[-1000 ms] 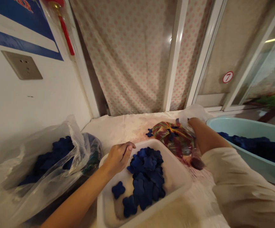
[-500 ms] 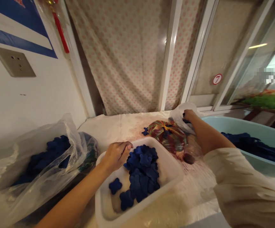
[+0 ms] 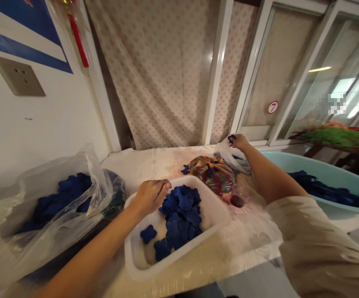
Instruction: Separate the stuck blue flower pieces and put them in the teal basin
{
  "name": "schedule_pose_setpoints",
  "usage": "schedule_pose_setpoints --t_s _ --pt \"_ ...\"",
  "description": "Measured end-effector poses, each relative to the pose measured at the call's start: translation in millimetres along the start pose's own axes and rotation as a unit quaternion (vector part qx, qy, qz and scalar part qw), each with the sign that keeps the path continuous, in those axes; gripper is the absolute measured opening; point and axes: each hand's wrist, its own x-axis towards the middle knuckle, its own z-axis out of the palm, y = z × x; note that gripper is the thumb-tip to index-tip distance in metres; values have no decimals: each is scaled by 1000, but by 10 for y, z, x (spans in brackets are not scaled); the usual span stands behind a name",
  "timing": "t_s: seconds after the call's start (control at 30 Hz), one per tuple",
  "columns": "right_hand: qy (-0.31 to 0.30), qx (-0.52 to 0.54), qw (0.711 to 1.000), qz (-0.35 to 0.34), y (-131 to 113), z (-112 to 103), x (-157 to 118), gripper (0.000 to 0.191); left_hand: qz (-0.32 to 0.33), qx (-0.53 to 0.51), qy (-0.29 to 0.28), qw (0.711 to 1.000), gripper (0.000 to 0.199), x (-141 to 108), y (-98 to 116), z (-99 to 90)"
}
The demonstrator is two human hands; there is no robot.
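Note:
My right hand (image 3: 239, 142) reaches to the back of the table with its fingers closed on a dark blue flower-shaped piece (image 3: 231, 139), at the mouth of a clear plastic bag (image 3: 225, 152) with more blue inside. My left hand (image 3: 152, 194) is over the far left rim of a white plastic tray (image 3: 219, 221). Its fingers are curled in, and whatever they hold is hidden. In the tray lies a heap of blue flower-shaped pieces (image 3: 182, 219), with a single blue piece (image 3: 148, 234) apart at the left.
A tied multicoloured plastic bag (image 3: 215, 176) sits behind the tray, beside another blue piece (image 3: 184, 169). On the left stands a large clear bag (image 3: 95, 182) of blue pieces. A pale blue tub (image 3: 331, 163) holding more stands at the right. Curtain and window frames rise behind.
My right hand has risen slightly and moved farther back with the blue piece, lifting at the bag's mouth. My left hand stays at the tray. The view has turned slightly right.

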Motion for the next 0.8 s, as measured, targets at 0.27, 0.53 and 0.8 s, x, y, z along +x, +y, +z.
schedule_pose_setpoints --t_s 0.27,0.53,0.8 --pt "31 87 995 -42 -535 -98 -676 22 -19 27 -34 999 44 11 -3 37" --pt "-206 291 898 -258 -1277 100 -1606 29 -124 -267 -46 955 43 42 -37 84" --pt "-365 321 790 -373 -1532 594 -2046 42 -189 -395 -48 898 41 70 -52 173"
